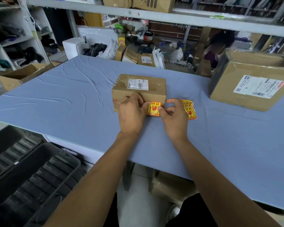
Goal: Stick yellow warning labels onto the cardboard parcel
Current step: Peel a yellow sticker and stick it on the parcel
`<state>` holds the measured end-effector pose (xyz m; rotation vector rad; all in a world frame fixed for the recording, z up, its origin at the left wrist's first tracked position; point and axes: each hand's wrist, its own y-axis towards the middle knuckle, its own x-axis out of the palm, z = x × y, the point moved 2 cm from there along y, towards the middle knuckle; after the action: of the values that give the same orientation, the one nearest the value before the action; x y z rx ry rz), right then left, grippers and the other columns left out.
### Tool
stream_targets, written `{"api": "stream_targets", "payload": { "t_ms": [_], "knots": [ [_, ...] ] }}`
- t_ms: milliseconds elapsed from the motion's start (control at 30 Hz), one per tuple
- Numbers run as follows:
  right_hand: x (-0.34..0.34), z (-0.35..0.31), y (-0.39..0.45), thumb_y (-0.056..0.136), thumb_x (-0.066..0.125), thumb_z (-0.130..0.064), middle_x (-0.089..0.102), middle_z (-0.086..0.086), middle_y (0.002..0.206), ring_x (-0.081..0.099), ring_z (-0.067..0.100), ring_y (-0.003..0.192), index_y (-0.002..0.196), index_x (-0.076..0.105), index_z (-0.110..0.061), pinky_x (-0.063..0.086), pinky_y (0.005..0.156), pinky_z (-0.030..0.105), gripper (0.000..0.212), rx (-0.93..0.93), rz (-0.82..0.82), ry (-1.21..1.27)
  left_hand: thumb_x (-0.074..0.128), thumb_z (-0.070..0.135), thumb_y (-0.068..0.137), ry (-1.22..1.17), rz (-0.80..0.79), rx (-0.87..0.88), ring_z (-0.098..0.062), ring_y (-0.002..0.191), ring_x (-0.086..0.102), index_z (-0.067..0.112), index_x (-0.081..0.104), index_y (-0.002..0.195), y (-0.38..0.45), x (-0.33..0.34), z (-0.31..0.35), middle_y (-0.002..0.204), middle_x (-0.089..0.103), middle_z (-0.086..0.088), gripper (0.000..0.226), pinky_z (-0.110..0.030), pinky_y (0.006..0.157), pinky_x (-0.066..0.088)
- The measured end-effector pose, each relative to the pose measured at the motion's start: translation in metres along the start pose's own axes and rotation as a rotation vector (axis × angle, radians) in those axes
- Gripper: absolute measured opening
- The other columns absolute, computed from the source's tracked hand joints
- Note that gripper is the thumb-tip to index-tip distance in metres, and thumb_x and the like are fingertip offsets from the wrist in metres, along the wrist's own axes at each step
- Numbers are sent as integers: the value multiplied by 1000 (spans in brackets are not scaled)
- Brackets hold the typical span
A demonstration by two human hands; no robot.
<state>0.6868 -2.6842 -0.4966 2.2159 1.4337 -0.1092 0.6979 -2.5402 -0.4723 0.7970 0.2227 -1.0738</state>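
The table (72,99), covered in a wrinkled blue sheet, carries everything within reach of the hands. The big box (246,86) stands on it well to the right of the grip and farther from the person, with a white shipping label on its near face. The parcel (138,90), a smaller brown cardboard box, sits directly behind both hands at the middle of the table; a white barcode slip (137,84) lies flat on its top, above and beyond the grip. The left hand (131,115) rests against the parcel's near face, fingers curled, thumb and fingertips pinching the left edge of the label (153,108). The right hand (175,117) pinches the same label at its right edge between thumb and forefinger, the other fingers loosely bent. The label, yellow with red print, lies between the two hands, against the lower right part of the parcel's near face; whether it is fully stuck down cannot be told. The stack (189,108) of spare yellow labels lies on the sheet just right of the right hand, partly hidden behind its fingers and close to the parcel's right corner.
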Motion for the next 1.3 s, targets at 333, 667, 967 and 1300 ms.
{"api": "stream_targets", "payload": {
  "t_ms": [333, 667, 967, 1300],
  "knots": [
    [-7, 2, 13, 81, 75, -35, 52, -1, 124, 60, 14, 97, 137, 50, -29, 53, 77, 29, 62, -195, 30, -61, 71, 66, 71, 37, 92, 50, -39, 141, 22, 27, 45, 139, 4, -9, -21, 156, 20, -19, 83, -54, 109, 30],
    [2, 11, 24, 78, 77, -17, 49, -4, 132, 46, 0, 115, 142, 46, -30, 47, 94, 23, 73, -227, -173, -66, 86, 57, 54, -48, -64, 44, -35, 146, 17, 33, 41, 137, 15, 6, -37, 162, -4, -12, 98, -49, 114, 35],
    [2, 12, 25, 88, 70, -26, 51, 4, 135, 42, -8, 109, 142, 46, -27, 41, 90, 7, 59, -268, -145, -107, 88, 55, 50, -14, -46, 61, -34, 145, 19, 36, 40, 137, 15, 7, -37, 161, -2, -10, 102, -49, 112, 40],
    [3, 11, 25, 79, 79, -26, 51, 4, 134, 48, 3, 115, 141, 46, -28, 53, 94, 33, 70, -267, -146, -109, 83, 67, 46, 59, -34, 47, -36, 142, 23, 34, 37, 139, 14, 6, -34, 161, -1, -12, 109, -54, 104, 45]
  ]
}}
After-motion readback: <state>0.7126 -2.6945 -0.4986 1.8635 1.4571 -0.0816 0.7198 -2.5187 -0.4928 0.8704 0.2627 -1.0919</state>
